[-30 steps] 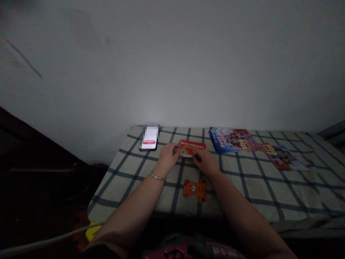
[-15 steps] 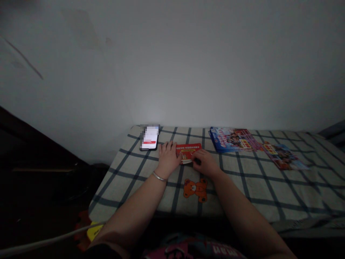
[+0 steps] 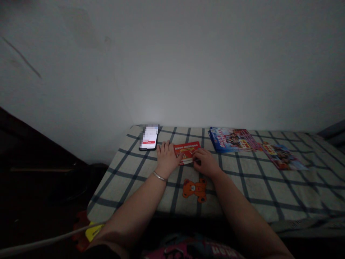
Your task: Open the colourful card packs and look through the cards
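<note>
A small red printed leaflet (image 3: 188, 148) with white lettering lies on the checked cloth between my hands. My left hand (image 3: 166, 158), with a bracelet at the wrist, rests flat at its left end. The fingers there are spread, and the thumb lies on the red paper. At the leaflet's right end my right hand (image 3: 206, 162) has its fingers curled in a pinch on the near edge. Its fingertips are partly hidden. An orange teddy bear figure (image 3: 195, 190) shows on the cloth just in front of the hands.
Left of my left hand lies a lit phone (image 3: 149, 138). Colourful brochures (image 3: 231, 139) are stacked to the right, with another brochure (image 3: 284, 156) beside them. Behind the checked tablecloth (image 3: 129, 162) stands a pale wall (image 3: 188, 64). A pale cord (image 3: 48, 244) crosses the lower left.
The red leaflet has tilted slightly, its left part nearer to me, and its lower edge looks flatter. Both hands keep nearly the same places.
</note>
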### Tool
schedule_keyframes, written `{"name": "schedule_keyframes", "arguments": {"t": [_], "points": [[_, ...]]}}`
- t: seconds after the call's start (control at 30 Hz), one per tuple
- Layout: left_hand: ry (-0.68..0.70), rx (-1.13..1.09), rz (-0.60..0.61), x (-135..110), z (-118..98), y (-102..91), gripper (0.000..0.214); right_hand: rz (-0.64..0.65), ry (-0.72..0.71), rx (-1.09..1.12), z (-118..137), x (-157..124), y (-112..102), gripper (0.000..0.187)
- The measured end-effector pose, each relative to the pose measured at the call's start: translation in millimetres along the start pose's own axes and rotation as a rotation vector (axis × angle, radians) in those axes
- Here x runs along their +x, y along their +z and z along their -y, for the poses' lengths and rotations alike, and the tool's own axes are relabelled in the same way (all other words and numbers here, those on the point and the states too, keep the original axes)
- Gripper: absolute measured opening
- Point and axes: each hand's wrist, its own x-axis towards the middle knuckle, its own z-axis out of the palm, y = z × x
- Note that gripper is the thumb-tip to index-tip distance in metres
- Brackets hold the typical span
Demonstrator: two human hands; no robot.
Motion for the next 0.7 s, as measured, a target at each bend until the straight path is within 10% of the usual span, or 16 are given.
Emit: {"name": "schedule_keyframes", "arguments": {"t": [0.7], "points": [[0.228,-0.359,0.063,15.9,11.5,-1.2,0.014,-0.117,0.179,0.011,-7.6,-0.7,6.4,0.018]]}}
